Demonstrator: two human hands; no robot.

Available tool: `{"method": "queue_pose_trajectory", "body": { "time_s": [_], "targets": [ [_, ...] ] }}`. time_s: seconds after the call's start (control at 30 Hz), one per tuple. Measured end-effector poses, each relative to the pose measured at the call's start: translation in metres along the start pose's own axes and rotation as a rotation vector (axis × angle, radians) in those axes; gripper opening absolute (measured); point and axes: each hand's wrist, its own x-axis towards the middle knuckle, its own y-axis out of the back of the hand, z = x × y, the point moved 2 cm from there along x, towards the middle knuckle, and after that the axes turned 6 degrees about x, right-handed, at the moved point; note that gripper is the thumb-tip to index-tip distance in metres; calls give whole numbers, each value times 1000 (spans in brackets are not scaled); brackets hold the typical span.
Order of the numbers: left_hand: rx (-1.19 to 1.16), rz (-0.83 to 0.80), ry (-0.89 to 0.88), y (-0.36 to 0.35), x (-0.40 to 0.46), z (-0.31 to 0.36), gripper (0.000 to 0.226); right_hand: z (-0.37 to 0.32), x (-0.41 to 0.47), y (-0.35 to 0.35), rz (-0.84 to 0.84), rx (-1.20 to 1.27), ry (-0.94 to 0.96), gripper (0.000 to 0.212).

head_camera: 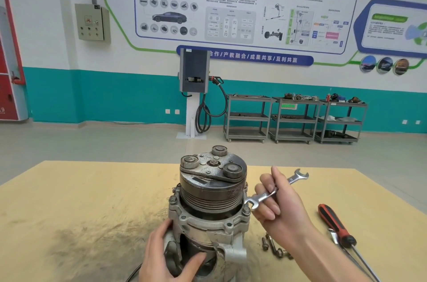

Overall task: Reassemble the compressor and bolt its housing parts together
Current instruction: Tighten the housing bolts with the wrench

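You steady the upright grey metal compressor (209, 207).
Your left hand (166, 258) grips its base; your right hand (277, 203) holds a silver open-ended spanner (275, 190) beside it.

We have a single head-worn view (wide-angle), looking forward and down from close above the tan wooden tabletop (69, 200), facing the far white-and-teal poster wall (92, 96).
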Motion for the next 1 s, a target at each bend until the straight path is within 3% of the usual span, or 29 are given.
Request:
{"method": "queue_pose_trajectory", "body": {
  "time_s": [0.23,0.33,0.43,0.53,0.6,0.73,0.83,1.0],
  "targets": [
    [37,10,3,1,1,0,90,-5,5,-15,-104,-226,-43,59],
    [45,19,7,1,0,-1,90,-1,0,-15,-85,-206,10,59],
    [38,10,2,1,0,1,90,10,-10,-5,31,-140,282,58],
    [19,13,12,2,0,5,87,14,-27,-2,142,-247,582,60],
    [21,12,25,2,-1,6,87,13,-38,-3,164,-394,724,55],
    [28,-3,28,1,-1,5,93,16,-58,-13,-21,-922,1088,51],
    [10,-21,18,0,-2,7,98,13,-67,-19,-67,-1167,1194,68],
    [-19,-25,16,1,-2,9,93,-2,-78,-20,-72,-1128,1249,74]
  ]
}}
